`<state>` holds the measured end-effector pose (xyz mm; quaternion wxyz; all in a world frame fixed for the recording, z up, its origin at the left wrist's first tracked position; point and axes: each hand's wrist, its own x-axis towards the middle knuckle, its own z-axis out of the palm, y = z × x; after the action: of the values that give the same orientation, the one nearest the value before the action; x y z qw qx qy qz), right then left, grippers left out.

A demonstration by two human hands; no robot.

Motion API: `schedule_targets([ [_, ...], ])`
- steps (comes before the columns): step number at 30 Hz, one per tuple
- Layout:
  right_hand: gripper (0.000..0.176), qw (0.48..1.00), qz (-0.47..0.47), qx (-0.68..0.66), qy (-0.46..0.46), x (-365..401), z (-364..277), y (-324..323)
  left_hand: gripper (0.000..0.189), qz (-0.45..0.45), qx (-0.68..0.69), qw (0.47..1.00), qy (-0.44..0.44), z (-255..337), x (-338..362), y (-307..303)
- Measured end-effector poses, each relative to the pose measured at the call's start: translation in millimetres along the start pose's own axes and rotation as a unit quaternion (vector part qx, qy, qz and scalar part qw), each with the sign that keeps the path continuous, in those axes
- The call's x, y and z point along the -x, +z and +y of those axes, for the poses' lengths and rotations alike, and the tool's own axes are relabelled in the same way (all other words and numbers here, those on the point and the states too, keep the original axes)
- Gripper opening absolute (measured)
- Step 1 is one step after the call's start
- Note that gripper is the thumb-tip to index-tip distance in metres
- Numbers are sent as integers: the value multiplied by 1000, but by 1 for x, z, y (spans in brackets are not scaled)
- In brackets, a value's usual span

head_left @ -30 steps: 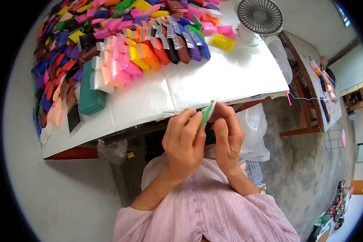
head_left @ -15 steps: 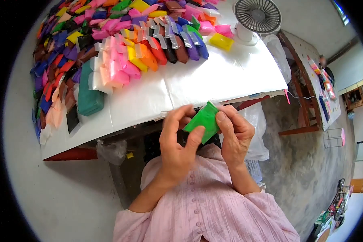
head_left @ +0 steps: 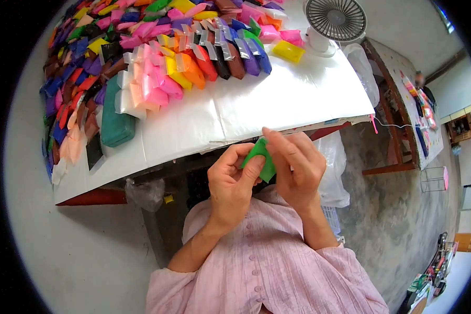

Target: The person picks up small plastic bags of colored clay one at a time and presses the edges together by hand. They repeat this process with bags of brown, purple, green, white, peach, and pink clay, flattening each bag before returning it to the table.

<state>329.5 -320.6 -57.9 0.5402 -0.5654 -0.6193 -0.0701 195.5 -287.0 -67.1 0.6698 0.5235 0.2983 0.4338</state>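
Note:
A small green packet point(head_left: 267, 168) with a soft, smooth surface is up in front of my chest, just off the table's near edge. My left hand point(head_left: 231, 183) is closed on it, the thumb pressed flat over its front and the fingers behind. Over the packet's upper right side lies my right hand point(head_left: 300, 170), fingers stretched out and their tips at its top edge. These fingers cover part of the packet.
On the white-covered table point(head_left: 193, 123) stands a row of filled packets point(head_left: 193, 68) in several colours, beside a teal case point(head_left: 115, 118). A large heap of packets point(head_left: 83, 63) lies behind. A yellow packet point(head_left: 288, 52) rests near a white fan point(head_left: 336, 23). Plastic bags point(head_left: 332, 172) hang below.
My right hand has shifted from pinching the packet's top corner to lying across its upper right side. The packet has turned and dropped slightly, with my left thumb now pressed on its front.

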Motion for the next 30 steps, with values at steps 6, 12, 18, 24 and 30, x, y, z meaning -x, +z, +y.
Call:
schedule_targets([
  [6,21,928,5,-284,242,10,-1,1,21,28,67,997,16,2,-6,4],
  [12,16,980,17,-134,147,3,2,-2,18,38,-7,999,-3,-3,-8,2],
  [18,20,912,3,-239,332,-8,11,1,18,24,-185,976,113,2,-7,-6],
  [24,22,915,-5,-206,348,-9,13,6,19,-5,-365,904,221,-2,-8,-16],
  [30,19,929,-7,-157,336,-9,12,8,6,0,-397,876,276,-4,-10,-17],
])
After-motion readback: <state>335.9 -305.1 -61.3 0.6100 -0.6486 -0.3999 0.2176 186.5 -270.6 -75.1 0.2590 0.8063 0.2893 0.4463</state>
